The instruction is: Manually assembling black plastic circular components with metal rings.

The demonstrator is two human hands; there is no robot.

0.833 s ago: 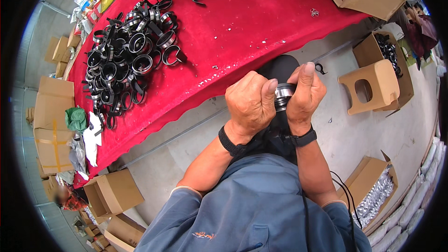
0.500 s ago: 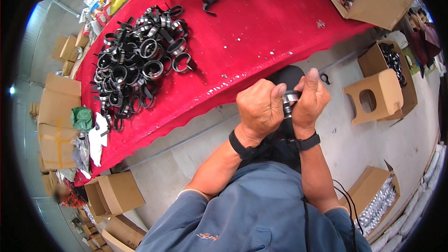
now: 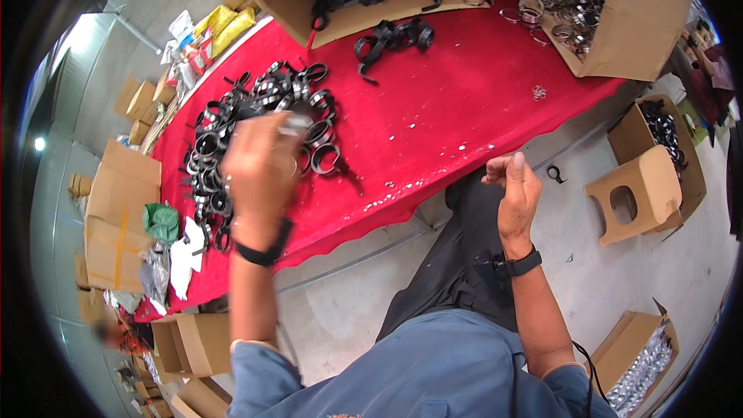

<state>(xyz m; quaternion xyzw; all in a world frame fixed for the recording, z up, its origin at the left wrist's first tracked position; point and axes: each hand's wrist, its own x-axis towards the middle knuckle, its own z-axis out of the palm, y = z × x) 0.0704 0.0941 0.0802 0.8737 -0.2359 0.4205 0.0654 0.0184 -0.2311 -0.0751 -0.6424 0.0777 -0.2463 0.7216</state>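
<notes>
Blue shirt (image 3: pixel 371 368), black wristbands (image 3: pixel 525 264), dark trousers (image 3: pixel 460 259)

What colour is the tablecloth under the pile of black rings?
The tablecloth is bright red; the head view shows it best.

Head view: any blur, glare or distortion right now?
Head view: left hand motion-blurred, its grip unreadable, right hand clearer; head view, far left: a bright spot glares; head view, overall: the red cloth has a curved-looking front edge, and picture corners are black.

there are two loose ring piles (image 3: pixel 210 156), two wristbands (image 3: pixel 524 264).
</notes>
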